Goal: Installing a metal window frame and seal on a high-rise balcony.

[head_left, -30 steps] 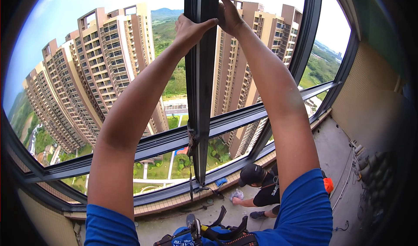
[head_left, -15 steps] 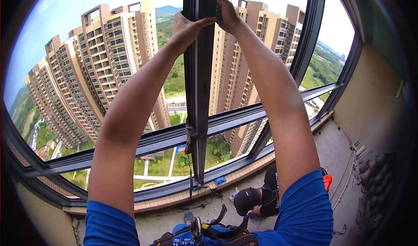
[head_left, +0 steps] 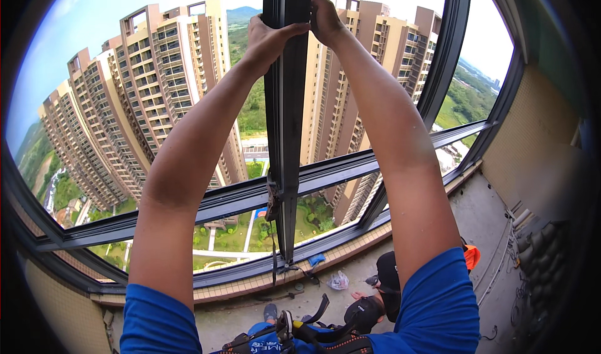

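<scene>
Both arms are raised toward a dark vertical window post (head_left: 285, 109). My left hand (head_left: 269, 44) grips its left side, thumb laid across the front. My right hand (head_left: 325, 19) holds the right side slightly higher, fingers partly hidden behind the post. The post crosses a horizontal frame rail (head_left: 338, 172), where a dark strap or fitting (head_left: 272, 200) hangs. A harness with black straps (head_left: 307, 335) is on my body at the lower edge.
A co-worker in a black cap (head_left: 363, 313) bends low at lower right, beside a plastic bag (head_left: 338, 281). A blue item (head_left: 317, 259) lies by the tiled sill (head_left: 347, 250). Cables (head_left: 501, 260) and an orange item (head_left: 471, 259) are at right. High-rise buildings (head_left: 163, 72) stand outside.
The co-worker has bent lower and moved down, exposing the plastic bag. My hands stay on the post; the view has shifted slightly.
</scene>
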`<state>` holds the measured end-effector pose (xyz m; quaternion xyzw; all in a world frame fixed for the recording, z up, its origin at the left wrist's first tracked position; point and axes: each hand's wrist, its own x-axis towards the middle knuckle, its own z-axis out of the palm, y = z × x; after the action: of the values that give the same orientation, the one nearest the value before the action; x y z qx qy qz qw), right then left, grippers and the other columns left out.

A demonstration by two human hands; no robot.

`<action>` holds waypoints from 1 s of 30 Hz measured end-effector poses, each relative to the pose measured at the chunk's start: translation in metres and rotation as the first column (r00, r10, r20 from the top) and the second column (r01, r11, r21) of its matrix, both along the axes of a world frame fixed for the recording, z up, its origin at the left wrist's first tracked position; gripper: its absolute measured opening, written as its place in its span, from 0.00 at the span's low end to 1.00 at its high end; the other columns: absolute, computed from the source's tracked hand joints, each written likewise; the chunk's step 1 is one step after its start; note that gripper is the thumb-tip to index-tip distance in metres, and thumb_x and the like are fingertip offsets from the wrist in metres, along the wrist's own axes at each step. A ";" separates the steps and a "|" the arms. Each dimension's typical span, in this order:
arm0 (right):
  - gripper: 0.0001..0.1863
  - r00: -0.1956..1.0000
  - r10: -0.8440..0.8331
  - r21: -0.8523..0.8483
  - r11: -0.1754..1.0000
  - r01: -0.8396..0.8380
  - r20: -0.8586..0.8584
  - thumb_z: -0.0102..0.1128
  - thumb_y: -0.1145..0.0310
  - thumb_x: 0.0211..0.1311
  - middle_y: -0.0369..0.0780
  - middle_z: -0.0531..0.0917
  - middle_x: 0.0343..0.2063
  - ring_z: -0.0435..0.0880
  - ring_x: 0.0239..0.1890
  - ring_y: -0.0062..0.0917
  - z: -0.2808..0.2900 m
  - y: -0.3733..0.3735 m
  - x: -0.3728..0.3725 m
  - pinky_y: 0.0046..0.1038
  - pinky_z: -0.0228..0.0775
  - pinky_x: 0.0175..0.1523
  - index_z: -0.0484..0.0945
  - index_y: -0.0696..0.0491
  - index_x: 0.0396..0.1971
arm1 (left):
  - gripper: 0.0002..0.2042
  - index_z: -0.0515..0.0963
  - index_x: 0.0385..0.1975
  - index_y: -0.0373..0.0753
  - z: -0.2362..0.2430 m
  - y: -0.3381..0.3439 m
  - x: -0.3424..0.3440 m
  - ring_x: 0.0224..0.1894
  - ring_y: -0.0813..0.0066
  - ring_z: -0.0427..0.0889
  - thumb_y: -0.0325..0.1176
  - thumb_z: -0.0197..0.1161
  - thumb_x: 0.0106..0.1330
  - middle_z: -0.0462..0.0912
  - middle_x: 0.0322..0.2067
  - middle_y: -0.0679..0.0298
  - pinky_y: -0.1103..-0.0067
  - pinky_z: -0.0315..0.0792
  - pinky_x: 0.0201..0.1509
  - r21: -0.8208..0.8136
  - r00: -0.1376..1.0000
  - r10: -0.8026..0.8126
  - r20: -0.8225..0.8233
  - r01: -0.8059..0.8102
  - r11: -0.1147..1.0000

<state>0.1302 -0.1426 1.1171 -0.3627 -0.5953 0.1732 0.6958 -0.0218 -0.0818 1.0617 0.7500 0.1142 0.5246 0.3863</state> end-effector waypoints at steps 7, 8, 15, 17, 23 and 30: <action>0.34 0.970 0.074 -0.073 0.993 -0.093 -0.230 0.64 0.42 0.67 0.36 0.79 0.60 0.71 0.66 0.30 0.004 -0.006 -0.013 0.33 0.59 0.73 0.75 0.45 0.66 | 0.63 0.52 0.67 0.16 -0.003 0.008 -0.001 0.69 0.52 0.66 0.59 0.83 0.44 0.62 0.63 0.40 0.66 0.67 0.72 -0.026 1.000 -0.008 0.018 0.009 1.000; 0.41 0.988 0.067 -0.073 0.994 -0.077 -0.142 0.61 0.37 0.66 0.40 0.77 0.63 0.71 0.66 0.33 0.005 -0.006 -0.008 0.34 0.62 0.70 0.67 0.46 0.72 | 0.64 0.51 0.67 0.16 -0.002 0.006 0.001 0.69 0.52 0.66 0.59 0.83 0.44 0.61 0.64 0.39 0.66 0.66 0.72 -0.027 0.999 -0.021 0.024 0.021 0.999; 0.51 0.987 0.142 -0.064 0.987 -0.147 -0.073 0.59 0.30 0.63 0.41 0.68 0.72 0.68 0.68 0.35 -0.007 -0.004 -0.010 0.39 0.61 0.70 0.57 0.45 0.78 | 0.64 0.50 0.66 0.14 -0.002 0.001 -0.009 0.61 0.53 0.76 0.56 0.84 0.44 0.66 0.59 0.37 0.69 0.75 0.63 -0.017 0.998 -0.058 0.030 0.059 0.998; 0.50 0.989 0.103 -0.028 0.994 -0.106 -0.102 0.60 0.29 0.61 0.42 0.71 0.68 0.68 0.68 0.35 -0.021 -0.004 0.003 0.41 0.58 0.71 0.62 0.48 0.75 | 0.63 0.50 0.65 0.13 -0.001 -0.009 -0.006 0.53 0.56 0.82 0.56 0.85 0.44 0.71 0.54 0.36 0.71 0.79 0.56 -0.062 0.991 -0.125 0.040 0.128 0.990; 0.60 0.999 0.014 -0.100 0.995 -0.009 0.051 0.61 0.26 0.58 0.47 0.63 0.74 0.58 0.77 0.37 -0.097 -0.027 -0.010 0.50 0.44 0.78 0.54 0.57 0.77 | 0.50 0.55 0.63 0.23 0.002 0.015 -0.010 0.57 0.57 0.83 0.50 0.81 0.54 0.79 0.51 0.41 0.68 0.78 0.61 0.026 0.994 -0.107 0.016 0.106 0.994; 0.61 0.991 -0.100 -0.234 0.965 0.119 0.094 0.65 0.30 0.56 0.50 0.58 0.76 0.52 0.80 0.40 -0.134 -0.042 -0.002 0.50 0.41 0.80 0.53 0.57 0.78 | 0.63 0.49 0.66 0.17 0.001 -0.016 -0.013 0.67 0.47 0.69 0.62 0.79 0.47 0.66 0.58 0.32 0.62 0.64 0.71 0.092 0.998 -0.044 -0.038 0.047 0.995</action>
<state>0.1284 -0.1842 0.9830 -0.4831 -0.5768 0.1902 0.6307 -0.0351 -0.0976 1.0632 0.7789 0.0798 0.5067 0.3608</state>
